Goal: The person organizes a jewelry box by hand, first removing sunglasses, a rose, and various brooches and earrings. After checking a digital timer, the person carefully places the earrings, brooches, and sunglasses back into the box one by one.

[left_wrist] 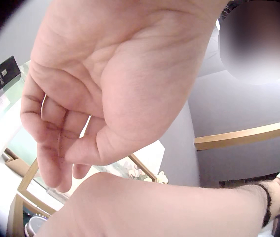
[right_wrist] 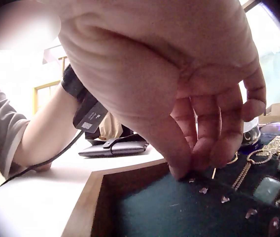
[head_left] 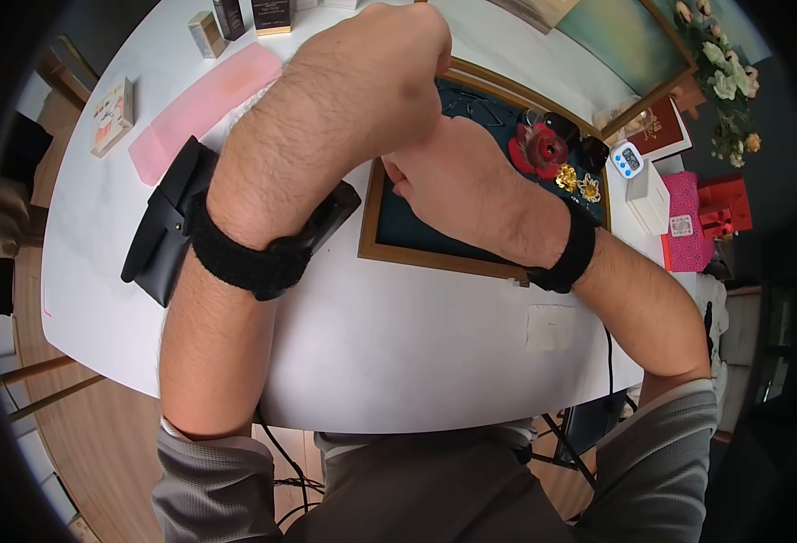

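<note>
A wood-framed jewelry case (head_left: pixel 443 260) with dark green lining lies on the white table. Over its near left part is my right hand (head_left: pixel 475 185), thumb and fingertips together, down at a row of small clear studs (right_wrist: pixel 225 199). Whether they pinch a stud I cannot tell. My left hand (head_left: pixel 371 81) is raised beyond the right one, its wrist crossing to the left of it. In the left wrist view its fingers (left_wrist: pixel 53 153) bend loosely toward the thumb, with nothing seen between them. Beside the right fingertips lie a gold chain earring (right_wrist: pixel 243 173) and a pale green stone piece (right_wrist: pixel 268 189).
Inside the case are a red rose ornament (head_left: pixel 539 149) and gold flower pieces (head_left: pixel 567 176); its framed lid (head_left: pixel 661 107) stands raised. A black pouch (head_left: pixel 167 231) and pink mat (head_left: pixel 195 113) lie left. Right are a timer (head_left: pixel 626 160), white box (head_left: pixel 649 199) and pink box (head_left: pixel 683 222).
</note>
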Motion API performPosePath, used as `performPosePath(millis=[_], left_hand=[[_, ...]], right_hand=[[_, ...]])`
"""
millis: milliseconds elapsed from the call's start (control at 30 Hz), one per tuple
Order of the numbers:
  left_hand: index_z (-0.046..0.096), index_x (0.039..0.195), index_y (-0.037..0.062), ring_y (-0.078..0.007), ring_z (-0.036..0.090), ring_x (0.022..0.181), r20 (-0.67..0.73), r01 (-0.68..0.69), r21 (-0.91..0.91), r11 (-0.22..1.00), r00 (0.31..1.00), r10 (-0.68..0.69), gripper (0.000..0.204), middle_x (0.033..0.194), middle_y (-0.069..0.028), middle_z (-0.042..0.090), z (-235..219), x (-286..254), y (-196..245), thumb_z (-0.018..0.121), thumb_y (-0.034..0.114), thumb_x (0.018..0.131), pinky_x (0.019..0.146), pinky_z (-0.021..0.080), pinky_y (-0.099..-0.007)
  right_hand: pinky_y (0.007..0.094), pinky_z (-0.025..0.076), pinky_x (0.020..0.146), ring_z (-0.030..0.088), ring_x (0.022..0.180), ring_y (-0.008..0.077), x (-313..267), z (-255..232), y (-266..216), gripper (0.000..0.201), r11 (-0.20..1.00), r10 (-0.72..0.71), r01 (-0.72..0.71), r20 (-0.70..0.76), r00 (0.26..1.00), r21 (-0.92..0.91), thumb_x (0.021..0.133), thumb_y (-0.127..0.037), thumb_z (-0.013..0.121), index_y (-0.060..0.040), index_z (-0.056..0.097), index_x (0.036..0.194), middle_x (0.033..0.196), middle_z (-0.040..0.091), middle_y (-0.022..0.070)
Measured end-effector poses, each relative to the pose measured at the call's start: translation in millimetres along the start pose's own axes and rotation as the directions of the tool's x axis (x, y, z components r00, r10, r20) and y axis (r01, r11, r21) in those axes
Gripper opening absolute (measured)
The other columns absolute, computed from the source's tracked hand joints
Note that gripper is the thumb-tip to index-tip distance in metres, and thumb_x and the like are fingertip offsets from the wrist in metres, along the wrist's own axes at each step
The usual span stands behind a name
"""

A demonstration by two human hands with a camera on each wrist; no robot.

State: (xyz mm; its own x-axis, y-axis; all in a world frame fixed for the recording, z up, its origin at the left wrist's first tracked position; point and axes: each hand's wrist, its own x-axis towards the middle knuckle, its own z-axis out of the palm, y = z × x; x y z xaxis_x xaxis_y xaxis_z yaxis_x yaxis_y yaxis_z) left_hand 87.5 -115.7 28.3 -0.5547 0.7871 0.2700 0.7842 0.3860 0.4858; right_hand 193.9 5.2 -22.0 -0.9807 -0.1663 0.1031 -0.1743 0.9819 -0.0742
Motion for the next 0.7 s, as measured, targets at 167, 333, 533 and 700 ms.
performPosePath(millis=[167, 333, 533, 700], left_hand=[[0.08, 0.12, -0.0012, -0.036, 0.078, 0.105, 0.32, 0.097, 0.058, 0.994, 0.941, -0.111, 0.027, 0.112, -0.0248, 0.08, -39.2, 4.4, 21.6, 0.07, 0.007, 0.097, 0.098, 0.062, -0.0416], [0.079, 0.12, -0.0046, -0.0367, 0.078, 0.105, 0.151, 0.107, 0.034, 0.994, 0.982, -0.111, 0.027, 0.11, -0.0268, 0.079, -36.2, -5.4, 25.6, 0.067, 0.002, 0.096, 0.095, 0.062, -0.0419], [0.079, 0.119, -0.0047, -0.036, 0.078, 0.106, 0.247, 0.198, 0.044, 0.979, 0.948, -0.202, 0.027, 0.111, -0.0264, 0.079, -31.1, 10.4, 21.4, 0.063, 0.001, 0.098, 0.095, 0.062, -0.0425], [0.08, 0.12, -0.0021, -0.0334, 0.079, 0.096, 0.108, 0.105, -0.002, 0.994, 0.989, -0.104, 0.028, 0.104, -0.0232, 0.08, -7.5, 6.7, 2.6, 0.064, 0.001, 0.097, 0.088, 0.063, -0.0418]], right_hand=[[0.0429, 0.064, 0.073, 0.079, 0.084, 0.0349, 2.5, -20.4, 4.6, 0.007, 0.995, 0.047, -0.052, 0.061, 0.997, 0.084, 0.09, -0.004, 0.071, 0.0014, 0.075, 0.09, 0.082, 0.075, 0.0178], [0.0406, 0.065, 0.076, 0.08, 0.086, 0.0344, 4.0, -29.4, 6.7, 0.017, 0.975, 0.211, -0.221, 0.216, 0.953, 0.025, 0.093, -0.014, 0.08, 0.002, 0.075, 0.091, 0.084, 0.075, 0.0179], [0.0441, 0.064, 0.075, 0.079, 0.084, 0.0363, -3.5, -15.1, -0.2, 0.028, 0.992, 0.125, -0.125, 0.134, 0.983, -0.009, 0.093, -0.022, 0.082, 0.005, 0.074, 0.097, 0.098, 0.076, 0.0212], [0.0475, 0.06, 0.074, 0.075, 0.08, 0.0395, -11.1, -40.9, 9.9, 0.022, 0.989, 0.144, -0.144, 0.001, 0.99, 0.034, 0.091, -0.022, 0.082, -0.0008, 0.076, 0.091, 0.085, 0.074, 0.0178]])
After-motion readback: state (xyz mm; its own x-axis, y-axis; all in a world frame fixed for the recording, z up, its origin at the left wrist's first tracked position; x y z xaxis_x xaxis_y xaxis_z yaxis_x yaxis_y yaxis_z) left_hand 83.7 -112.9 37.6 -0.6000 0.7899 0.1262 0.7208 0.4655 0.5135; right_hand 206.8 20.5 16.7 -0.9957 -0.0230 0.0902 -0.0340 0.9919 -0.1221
